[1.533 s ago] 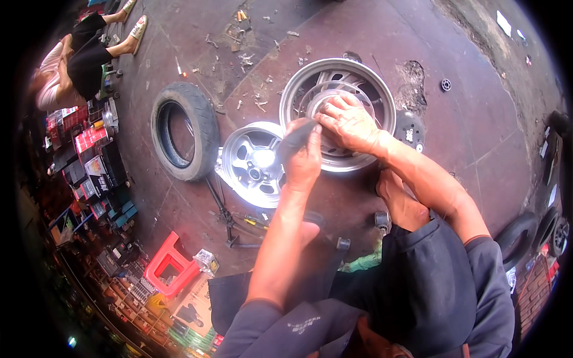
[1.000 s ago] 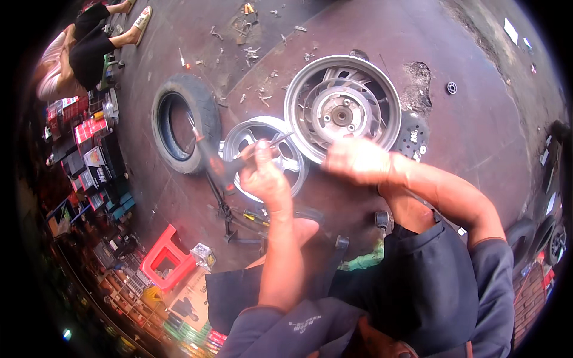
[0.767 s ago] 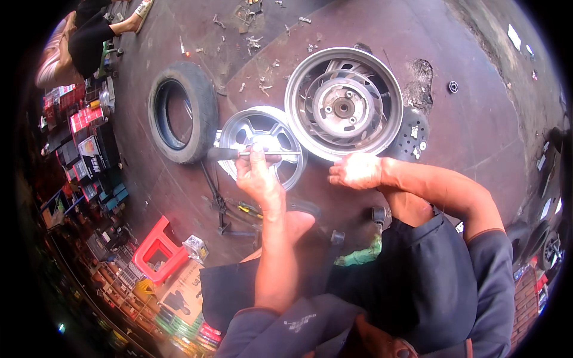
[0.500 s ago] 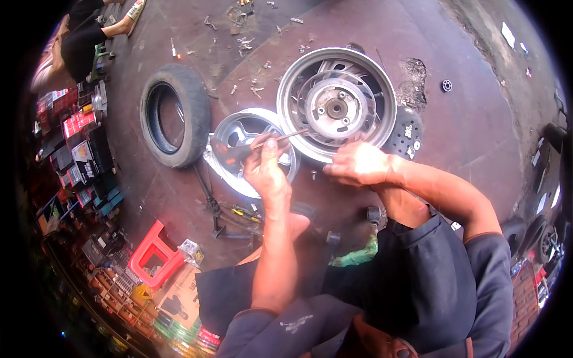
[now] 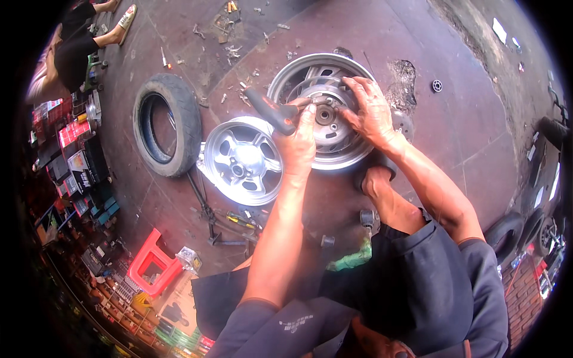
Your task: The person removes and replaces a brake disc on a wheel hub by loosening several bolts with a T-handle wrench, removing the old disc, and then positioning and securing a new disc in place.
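Observation:
A silver wheel rim [image 5: 292,77] lies flat on the reddish floor, hub facing up. My left hand [image 5: 298,140] is shut on a dark-handled tool [image 5: 268,110] whose tip sits at the hub [image 5: 325,114]. My right hand [image 5: 370,110] rests spread on the right side of the same rim, fingers by the hub. A second, smaller silver rim [image 5: 242,160] lies just left of it, partly under its edge. My bare knee [image 5: 382,191] shows below the rim.
A black tyre [image 5: 167,131] lies left of the small rim. Metal bars and small tools [image 5: 230,224] lie below it. A red plastic stool [image 5: 152,262] stands lower left beside stacked boxes [image 5: 71,155]. Another person [image 5: 74,45] sits at the top left. A small bearing [image 5: 437,85] lies at the right.
My left hand brought the tool up from over the small rim to the hub of the large rim. My right hand moved up onto that rim beside the hub.

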### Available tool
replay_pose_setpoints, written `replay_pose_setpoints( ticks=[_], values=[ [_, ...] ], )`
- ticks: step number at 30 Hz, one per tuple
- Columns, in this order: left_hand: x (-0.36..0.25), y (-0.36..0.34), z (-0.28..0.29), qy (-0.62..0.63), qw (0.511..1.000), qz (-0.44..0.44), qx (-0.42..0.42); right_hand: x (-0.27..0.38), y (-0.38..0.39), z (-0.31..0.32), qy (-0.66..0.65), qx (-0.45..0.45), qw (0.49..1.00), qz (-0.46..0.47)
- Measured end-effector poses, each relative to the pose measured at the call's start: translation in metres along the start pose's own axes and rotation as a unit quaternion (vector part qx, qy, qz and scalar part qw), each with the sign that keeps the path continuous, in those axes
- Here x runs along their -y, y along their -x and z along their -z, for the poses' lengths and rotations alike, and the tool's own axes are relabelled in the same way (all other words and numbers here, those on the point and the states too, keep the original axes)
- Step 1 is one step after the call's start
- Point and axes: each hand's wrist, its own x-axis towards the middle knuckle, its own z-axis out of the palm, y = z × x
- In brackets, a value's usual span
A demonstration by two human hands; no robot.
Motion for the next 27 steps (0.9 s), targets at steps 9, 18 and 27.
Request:
replay_pose_setpoints(
  ticks=[9, 18, 27],
  values=[
    [-0.008, -0.011, 0.002, -0.232, 0.927, -0.223, 0.191, 0.008, -0.009, -0.007, 0.041, -0.012, 0.991, 0.130],
    [-0.058, 0.010, 0.021, -0.298, 0.917, -0.258, 0.060, -0.003, -0.010, -0.023, -0.005, -0.059, 0.984, 0.167],
    [-0.139, -0.064, 0.007, -0.542, 0.556, -0.494, 0.391, 0.006, -0.014, -0.017, 0.029, -0.033, 0.992, 0.121]
  ],
)
